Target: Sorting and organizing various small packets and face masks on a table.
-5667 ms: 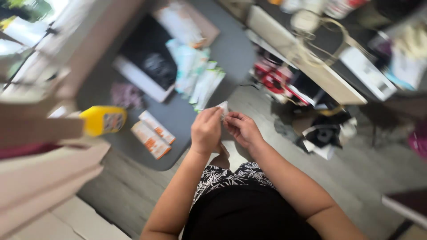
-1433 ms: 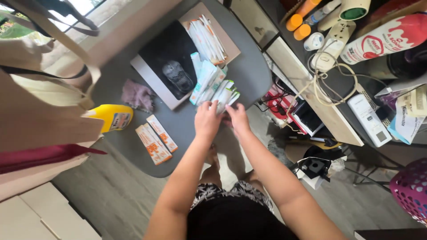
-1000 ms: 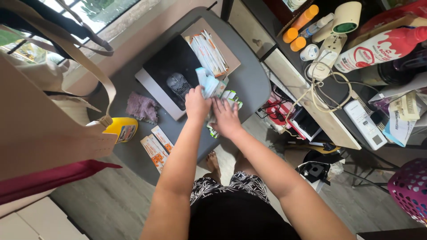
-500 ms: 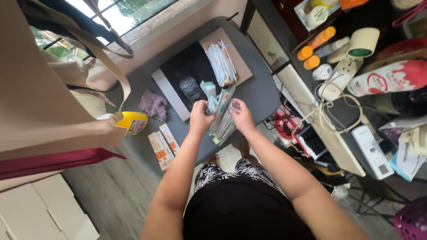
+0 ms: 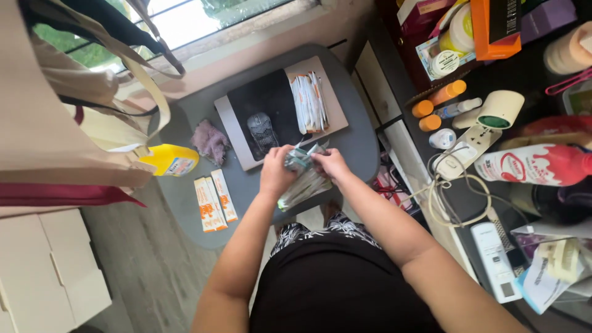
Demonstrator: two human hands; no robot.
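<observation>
The person's left hand (image 5: 275,174) and right hand (image 5: 331,164) are both closed around a bunch of thin packets (image 5: 302,179), just above the near edge of the round grey table (image 5: 357,145). The left hand grips the top of the bunch. The right hand pinches one packet near its end. The packets look light, thin, bendy and a bit slippery, so holding them tight near the ends seems best. Just past the hands lies a dark mat (image 5: 265,111) with another pile of packets (image 5: 308,102). To the left of the hands lie orange boxes (image 5: 214,200) and a yellow bottle (image 5: 169,160).
</observation>
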